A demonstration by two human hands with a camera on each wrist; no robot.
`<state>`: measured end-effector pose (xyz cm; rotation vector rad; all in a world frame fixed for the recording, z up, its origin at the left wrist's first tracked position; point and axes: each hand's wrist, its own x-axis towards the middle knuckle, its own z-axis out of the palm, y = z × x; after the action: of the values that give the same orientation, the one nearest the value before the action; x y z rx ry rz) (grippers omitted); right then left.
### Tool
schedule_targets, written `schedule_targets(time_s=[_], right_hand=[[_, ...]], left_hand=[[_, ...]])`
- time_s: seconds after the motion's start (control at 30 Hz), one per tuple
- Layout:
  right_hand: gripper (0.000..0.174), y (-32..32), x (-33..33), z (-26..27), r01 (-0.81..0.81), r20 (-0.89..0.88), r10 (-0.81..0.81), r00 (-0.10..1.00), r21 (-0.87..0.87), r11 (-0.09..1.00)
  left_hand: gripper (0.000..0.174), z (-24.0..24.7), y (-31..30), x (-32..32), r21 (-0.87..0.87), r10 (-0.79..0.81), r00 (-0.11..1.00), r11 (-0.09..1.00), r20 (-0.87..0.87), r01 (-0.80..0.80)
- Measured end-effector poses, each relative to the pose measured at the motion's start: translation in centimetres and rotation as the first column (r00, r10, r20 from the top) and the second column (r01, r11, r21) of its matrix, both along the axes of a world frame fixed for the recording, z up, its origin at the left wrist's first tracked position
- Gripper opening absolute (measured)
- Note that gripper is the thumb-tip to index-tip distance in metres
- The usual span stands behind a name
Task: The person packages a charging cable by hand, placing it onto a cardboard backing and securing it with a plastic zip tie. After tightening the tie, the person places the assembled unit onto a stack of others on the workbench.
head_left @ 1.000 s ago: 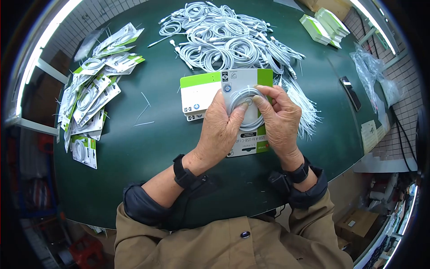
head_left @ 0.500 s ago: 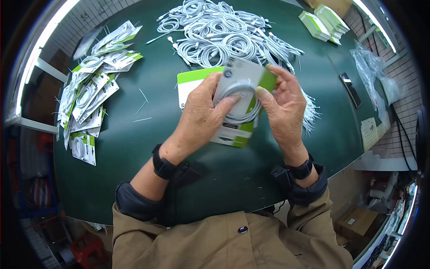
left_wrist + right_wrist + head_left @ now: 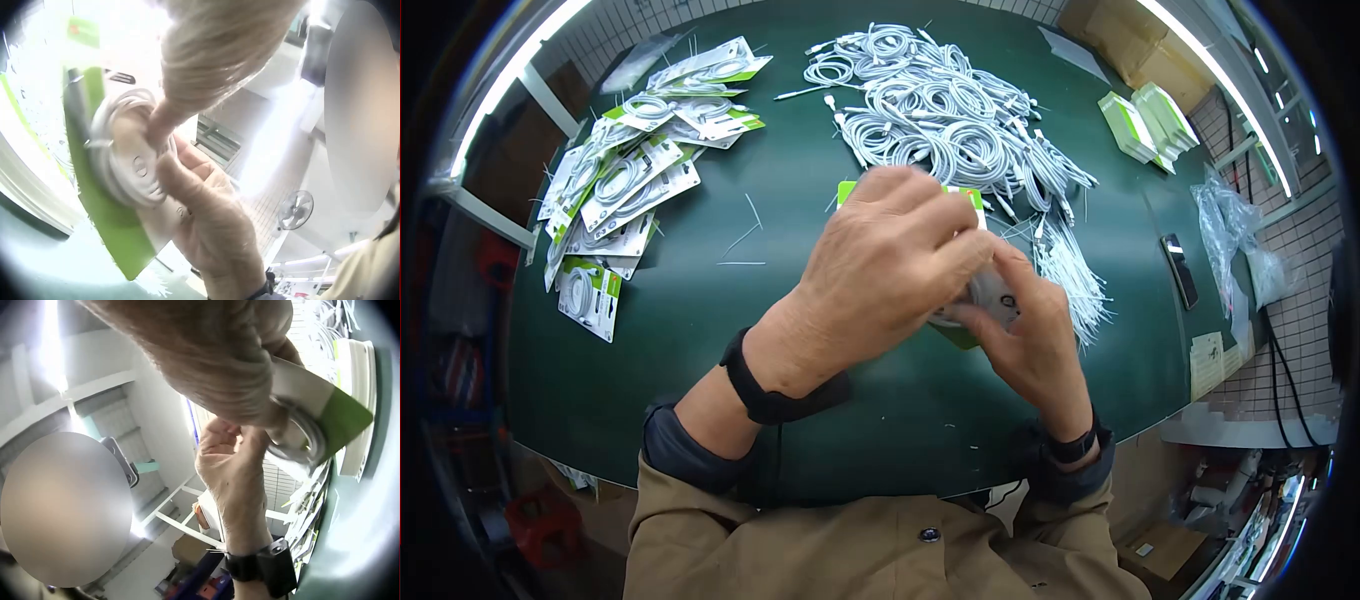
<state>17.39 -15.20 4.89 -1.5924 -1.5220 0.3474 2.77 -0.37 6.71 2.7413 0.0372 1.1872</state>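
A white-and-green cardboard package card (image 3: 965,338) with a coiled white USB cable (image 3: 103,147) on its face is held up over the table. My right hand (image 3: 1035,325) grips it, thumb on the front beside the coil. My left hand (image 3: 875,265) is bent over the card's other side with fingers curled, covering much of it in the head view. In the left wrist view the left thumb (image 3: 164,125) comes down at the coil's edge. A thin white tie (image 3: 99,144) crosses the coil. I cannot tell what the left fingertips pinch.
Behind the hands lies a stack of cards (image 3: 847,190). A heap of coiled cables (image 3: 940,110) and a bundle of thin white ties (image 3: 1075,290) lie beyond. Carded cables (image 3: 615,180) pile up at left. At right are a phone (image 3: 1180,270), plastic bags (image 3: 1230,240) and card stacks (image 3: 1130,128).
The left hand has let go of the card's left edge and swung up over it, fingers curling. The card has turned and tilted in the right hand, which still holds it.
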Motion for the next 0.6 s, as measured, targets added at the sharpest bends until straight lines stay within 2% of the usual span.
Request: schedule_targets(time_s=[0.03,0.13,0.2,0.23,0.33,0.4,0.5,0.6], right_hand=[[0.070,0.1,-0.2,-0.4,0.050,-0.104,-0.047,0.993,0.022,0.999],[0.060,0.6,0.1,-2.6,0.138,-0.474,-0.091,0.876,0.066,0.988],[0.054,1.0,-0.6,-3.2,0.224,-0.709,-0.083,0.700,0.108,0.969],[0.047,1.0,-0.8,-3.3,0.263,-0.720,-0.105,0.686,0.111,0.958],[0.046,1.1,-1.3,-3.9,0.270,-0.798,-0.065,0.599,0.125,0.955],[0.047,1.2,-1.5,-4.3,0.290,-0.789,-0.079,0.609,0.129,0.948],[0.047,1.3,-1.4,-4.4,0.300,-0.799,-0.071,0.598,0.140,0.944],[0.048,1.3,-1.5,-4.5,0.294,-0.784,-0.077,0.617,0.138,0.946]], left_hand=[[0.045,0.0,0.1,0.3,0.049,0.045,0.990,0.997,0.132,-0.052],[0.056,0.3,-0.6,0.4,0.017,0.244,0.944,0.967,0.221,-0.254],[0.062,-0.4,-1.2,0.1,-0.107,0.312,0.942,0.948,0.125,-0.300],[0.062,-0.7,-1.7,0.3,-0.163,0.334,0.937,0.935,0.102,-0.315],[0.064,-2.1,-1.9,1.0,-0.310,0.332,0.938,0.906,0.097,-0.288],[0.064,-3.3,-2.1,1.6,-0.456,0.324,0.939,0.857,0.115,-0.240],[0.065,-4.3,-2.4,1.7,-0.714,0.275,0.957,0.688,0.093,-0.128],[0.057,-5.2,-2.7,2.2,-0.852,0.245,0.958,0.524,0.149,-0.002]])
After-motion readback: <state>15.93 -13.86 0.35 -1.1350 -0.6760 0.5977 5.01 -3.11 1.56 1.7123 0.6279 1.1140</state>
